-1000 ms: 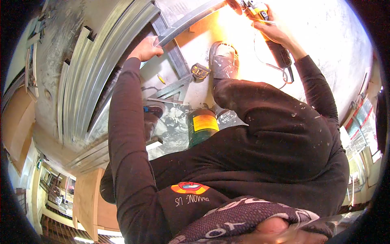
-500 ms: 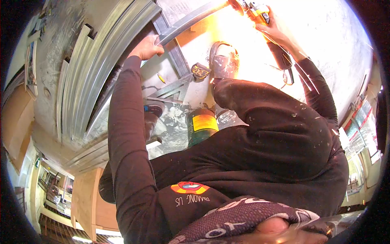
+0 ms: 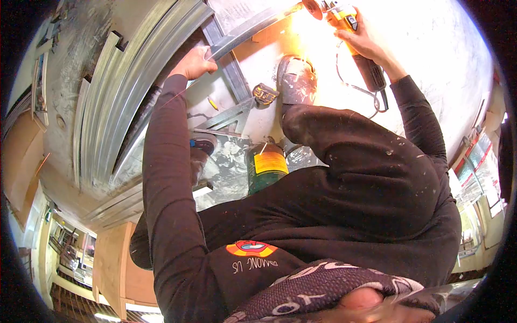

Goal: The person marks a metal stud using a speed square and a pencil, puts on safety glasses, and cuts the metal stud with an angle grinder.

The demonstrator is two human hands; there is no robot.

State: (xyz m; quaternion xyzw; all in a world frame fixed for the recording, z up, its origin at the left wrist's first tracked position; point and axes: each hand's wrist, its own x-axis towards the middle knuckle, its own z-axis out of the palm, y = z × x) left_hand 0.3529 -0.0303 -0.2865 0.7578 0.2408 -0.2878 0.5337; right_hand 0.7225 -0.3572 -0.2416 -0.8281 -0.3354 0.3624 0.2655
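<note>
My left hand [image 3: 195, 64] is closed around the near end of a long grey metal channel [image 3: 253, 28], which runs away to the upper right. My right hand [image 3: 370, 44] grips a yellow and black angle grinder [image 3: 344, 20]. Its reddish disc [image 3: 312, 8] is close to the channel's far end; whether they touch, I cannot tell. Bright orange glare lies below the disc. A power cord [image 3: 353, 86] hangs beside the grinder's dark handle. Between my hands and my shoe [image 3: 299, 81] are a tape measure [image 3: 265, 95], a yellow pencil-like marker [image 3: 213, 103] and a triangular square [image 3: 229, 119].
Several long metal channels [image 3: 121, 102] lie stacked on the left. A green container with a yellow label [image 3: 269, 162] stands by my leg. Another metal piece [image 3: 232, 75] lies under the held channel. Wooden boxes [image 3: 116, 258] are at the lower left.
The spark glare has shrunk and the grinder's disc shows more clearly. The grinder has shifted slightly, and its cord is now more visible. My left hand stays on the channel.
</note>
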